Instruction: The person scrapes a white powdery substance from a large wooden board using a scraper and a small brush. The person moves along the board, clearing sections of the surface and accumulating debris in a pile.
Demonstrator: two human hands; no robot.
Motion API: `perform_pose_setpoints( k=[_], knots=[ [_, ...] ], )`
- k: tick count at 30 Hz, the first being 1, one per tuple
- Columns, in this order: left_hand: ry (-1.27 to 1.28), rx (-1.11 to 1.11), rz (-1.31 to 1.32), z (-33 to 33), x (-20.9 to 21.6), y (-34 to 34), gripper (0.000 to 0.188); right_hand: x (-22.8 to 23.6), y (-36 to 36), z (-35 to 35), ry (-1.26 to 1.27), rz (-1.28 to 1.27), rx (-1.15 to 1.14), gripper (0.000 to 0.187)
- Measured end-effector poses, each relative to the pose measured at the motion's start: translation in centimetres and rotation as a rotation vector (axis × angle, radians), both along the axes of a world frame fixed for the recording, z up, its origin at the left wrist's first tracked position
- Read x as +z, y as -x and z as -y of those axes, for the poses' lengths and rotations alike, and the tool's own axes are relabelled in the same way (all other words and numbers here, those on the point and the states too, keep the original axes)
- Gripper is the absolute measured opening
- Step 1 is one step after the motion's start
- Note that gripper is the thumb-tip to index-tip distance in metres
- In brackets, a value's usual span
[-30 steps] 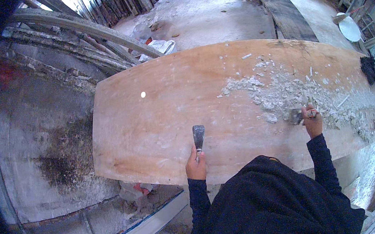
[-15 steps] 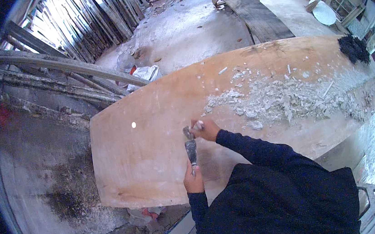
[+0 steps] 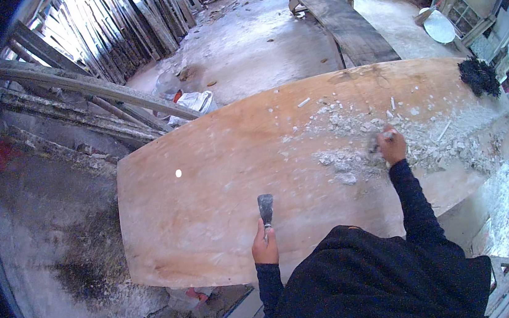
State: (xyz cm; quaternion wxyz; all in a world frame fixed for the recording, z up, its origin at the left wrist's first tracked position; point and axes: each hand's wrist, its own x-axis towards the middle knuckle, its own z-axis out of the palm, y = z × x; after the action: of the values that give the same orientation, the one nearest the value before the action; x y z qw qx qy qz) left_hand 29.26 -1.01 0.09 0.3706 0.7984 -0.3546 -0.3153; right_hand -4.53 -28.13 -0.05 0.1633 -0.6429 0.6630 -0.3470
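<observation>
My left hand (image 3: pixel 265 247) is closed round the handle of a putty knife (image 3: pixel 266 207), its grey blade pointing away from me above the near part of the wooden board (image 3: pixel 199 227). Farther right, my right hand (image 3: pixel 393 145) grips a second putty knife (image 3: pixel 374 142), blurred and partly hidden by the fingers. That blade is down in a heap of whitish flakes and crumbs (image 3: pixel 434 152) spread over the board's right half. A small white round spot (image 3: pixel 178 173) shows on the left part of the board.
A black tangled bundle (image 3: pixel 479 77) lies at the board's far right end. Wooden beams (image 3: pixel 86 90) lean at the left. Behind stand a long dark bench (image 3: pixel 345 19) and a white round object (image 3: pixel 439 26). A white bag (image 3: pixel 199 103) lies beyond the board's far edge.
My right hand has moved right with its putty knife, from beside the left one's blade into the flakes. The left hand has stayed nearly in place.
</observation>
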Motion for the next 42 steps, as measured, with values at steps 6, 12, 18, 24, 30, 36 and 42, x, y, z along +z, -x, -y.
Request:
perform_pose_setpoints(
  k=[6,12,18,24,30,36,42],
  knots=[
    [-0.003,-0.086,0.082,1.8,0.4,0.7,0.049,4.4,0.2,-1.6,0.105,0.070,-0.016,0.016],
    [0.006,-0.190,0.138,2.7,-0.1,1.3,0.049,-0.6,-17.4,-2.2,-0.035,0.698,0.599,0.012],
    [0.013,-0.263,0.147,3.1,0.7,2.8,0.048,-3.0,-23.5,2.4,-0.092,0.474,0.441,0.019],
    [-0.065,-0.261,0.057,2.8,1.1,3.4,0.048,-5.2,-11.6,7.9,0.045,0.491,0.181,0.013],
    [-0.031,-0.299,0.154,2.6,-1.3,2.5,0.051,-2.1,3.5,4.4,-0.071,0.617,-0.159,0.012],
    [0.014,-0.327,0.166,3.5,-0.6,2.7,0.051,4.9,8.7,-1.3,0.110,-0.160,-0.261,0.019],
    [-0.016,-0.418,0.138,3.7,1.0,4.4,0.050,1.3,-0.6,-7.1,-0.092,0.490,0.289,0.014]
  ],
)
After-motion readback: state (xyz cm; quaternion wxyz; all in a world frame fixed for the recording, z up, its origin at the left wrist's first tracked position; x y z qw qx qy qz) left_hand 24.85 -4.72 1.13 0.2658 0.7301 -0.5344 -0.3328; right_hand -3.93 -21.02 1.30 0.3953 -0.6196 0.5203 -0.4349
